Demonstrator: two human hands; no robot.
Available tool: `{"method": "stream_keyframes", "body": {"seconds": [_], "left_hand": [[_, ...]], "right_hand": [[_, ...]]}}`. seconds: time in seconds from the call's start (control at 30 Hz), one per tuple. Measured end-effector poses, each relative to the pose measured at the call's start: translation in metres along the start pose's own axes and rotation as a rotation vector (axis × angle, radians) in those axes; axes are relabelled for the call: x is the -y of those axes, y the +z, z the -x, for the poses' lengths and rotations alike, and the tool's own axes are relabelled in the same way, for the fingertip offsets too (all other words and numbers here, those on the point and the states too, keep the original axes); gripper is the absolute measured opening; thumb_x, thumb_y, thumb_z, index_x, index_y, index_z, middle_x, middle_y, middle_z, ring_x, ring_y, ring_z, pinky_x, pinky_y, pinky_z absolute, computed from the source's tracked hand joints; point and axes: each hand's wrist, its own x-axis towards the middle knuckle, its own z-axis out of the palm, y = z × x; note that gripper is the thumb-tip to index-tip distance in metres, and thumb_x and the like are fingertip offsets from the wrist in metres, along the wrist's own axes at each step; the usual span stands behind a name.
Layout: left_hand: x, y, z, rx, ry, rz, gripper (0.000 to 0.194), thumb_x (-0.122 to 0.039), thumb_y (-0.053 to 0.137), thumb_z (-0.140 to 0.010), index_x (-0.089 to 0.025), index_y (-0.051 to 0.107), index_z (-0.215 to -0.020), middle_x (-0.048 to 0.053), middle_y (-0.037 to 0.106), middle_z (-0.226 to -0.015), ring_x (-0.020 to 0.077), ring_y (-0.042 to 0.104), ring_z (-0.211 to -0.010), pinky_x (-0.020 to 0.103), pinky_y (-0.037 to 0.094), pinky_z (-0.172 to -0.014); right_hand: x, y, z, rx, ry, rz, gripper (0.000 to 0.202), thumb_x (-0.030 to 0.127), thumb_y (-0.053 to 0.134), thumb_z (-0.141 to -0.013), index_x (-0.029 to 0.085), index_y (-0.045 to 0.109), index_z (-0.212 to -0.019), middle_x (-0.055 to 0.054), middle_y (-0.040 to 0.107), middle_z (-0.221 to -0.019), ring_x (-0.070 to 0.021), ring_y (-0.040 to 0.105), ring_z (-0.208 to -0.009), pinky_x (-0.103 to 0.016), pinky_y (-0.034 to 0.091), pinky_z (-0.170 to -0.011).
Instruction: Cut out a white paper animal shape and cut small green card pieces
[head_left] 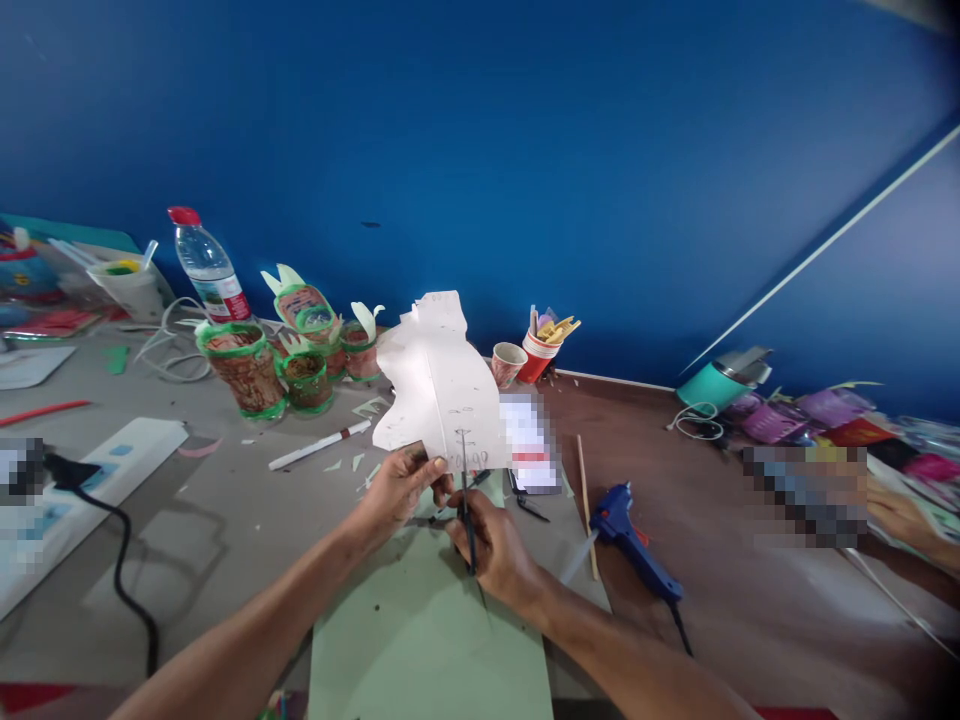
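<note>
A white sheet of paper with a wavy cut outline and small pencil marks stands raised in front of me. My left hand pinches its lower left edge between thumb and fingers. In my right hand is a pair of scissors, fingers wrapped round the dark handles. The blades point away from me and lie across the lower part of the paper, near the pencilled shapes. Whether they cut into it here, I cannot tell. Beneath both hands lies a pale green sheet.
Left stand brown-and-green decorated cups, a water bottle, a marker and a power strip. A phone, paper cup, wooden stick and blue glue gun are right. Another person's hand is at far right.
</note>
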Motion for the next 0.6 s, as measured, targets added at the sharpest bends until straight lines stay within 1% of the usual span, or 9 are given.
{"method": "stream_keyframes", "body": {"seconds": [0.37,0.6], "left_hand": [[0.002,0.0009,-0.0004,-0.001,-0.006,0.038,0.039,-0.049,0.074,-0.065,-0.012,0.06,-0.066,0.003,0.062,-0.055,0.0111,0.054,-0.046,0.023,0.044,-0.044],[-0.0014,0.0023,0.0002,0.01,0.0,0.039,0.038,-0.047,0.074,-0.067,-0.012,0.06,-0.067,0.003,0.062,-0.056,0.0105,0.054,-0.046,0.022,0.044,-0.045]], "right_hand": [[-0.0029,0.0006,-0.0004,-0.011,-0.013,0.029,0.018,0.035,0.047,-0.09,0.018,0.049,-0.095,0.003,0.048,-0.067,-0.0091,0.036,-0.054,-0.021,0.032,-0.051],[-0.0009,-0.001,-0.0004,-0.026,-0.033,0.063,0.019,0.035,0.048,-0.089,0.017,0.05,-0.094,0.001,0.053,-0.07,-0.0103,0.041,-0.057,-0.021,0.036,-0.053]]}}
